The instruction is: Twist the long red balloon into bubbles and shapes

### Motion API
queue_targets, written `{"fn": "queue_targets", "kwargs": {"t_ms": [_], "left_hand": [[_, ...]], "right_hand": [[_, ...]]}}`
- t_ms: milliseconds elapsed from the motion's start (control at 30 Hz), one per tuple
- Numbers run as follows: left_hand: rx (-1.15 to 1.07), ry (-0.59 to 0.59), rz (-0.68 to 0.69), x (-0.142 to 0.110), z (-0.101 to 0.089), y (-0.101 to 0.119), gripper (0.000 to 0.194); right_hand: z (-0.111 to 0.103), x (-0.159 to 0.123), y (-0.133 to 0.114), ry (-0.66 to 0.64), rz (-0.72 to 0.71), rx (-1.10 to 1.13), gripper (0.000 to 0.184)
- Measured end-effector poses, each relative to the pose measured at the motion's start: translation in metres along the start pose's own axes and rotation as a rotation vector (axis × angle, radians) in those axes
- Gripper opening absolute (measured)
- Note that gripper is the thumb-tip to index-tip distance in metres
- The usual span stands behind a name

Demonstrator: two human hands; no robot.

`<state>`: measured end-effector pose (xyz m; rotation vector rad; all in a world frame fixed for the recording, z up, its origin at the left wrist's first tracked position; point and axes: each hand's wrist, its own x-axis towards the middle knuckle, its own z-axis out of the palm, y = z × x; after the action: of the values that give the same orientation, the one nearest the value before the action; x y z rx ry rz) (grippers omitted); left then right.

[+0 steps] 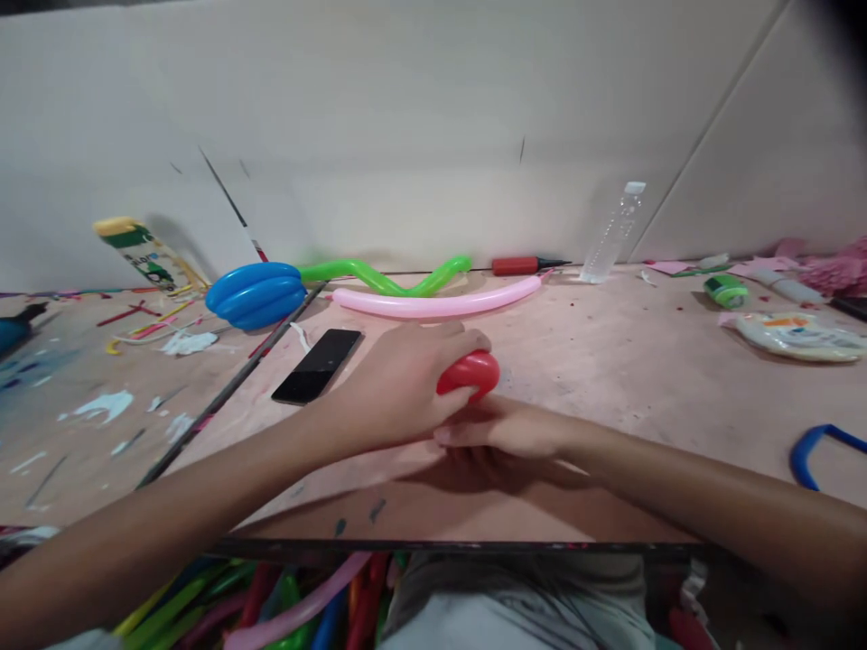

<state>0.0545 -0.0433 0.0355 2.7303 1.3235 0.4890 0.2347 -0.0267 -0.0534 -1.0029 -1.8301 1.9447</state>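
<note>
Both my hands meet at the middle of the pink table. My left hand is wrapped over a red balloon, whose rounded end sticks out to the right of my fingers. Just below it, my right hand is closed on the same balloon from the near side; what lies under my palms is hidden. A black phone lies flat just left of my left hand. Beyond the hands lie a long pink balloon, a wavy green balloon and a folded blue balloon.
A red hand pump and a clear plastic bottle stand by the back wall. A tilted tube and paper scraps litter the left. A packet, green tape and a blue balloon lie on the right. Several long balloons fill my lap.
</note>
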Motion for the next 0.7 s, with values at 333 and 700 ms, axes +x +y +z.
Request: {"fn": "queue_targets", "kwargs": {"t_ms": [333,700], "left_hand": [[-0.653,-0.018,-0.081,0.018,0.056,-0.054,0.046],[-0.601,0.030,-0.236,-0.002,0.054,-0.047,0.024]], "right_hand": [[-0.024,-0.017,-0.011,0.481,-0.339,-0.588,0.057],[-0.021,-0.013,0.003,0.480,-0.440,-0.887,0.056]]}}
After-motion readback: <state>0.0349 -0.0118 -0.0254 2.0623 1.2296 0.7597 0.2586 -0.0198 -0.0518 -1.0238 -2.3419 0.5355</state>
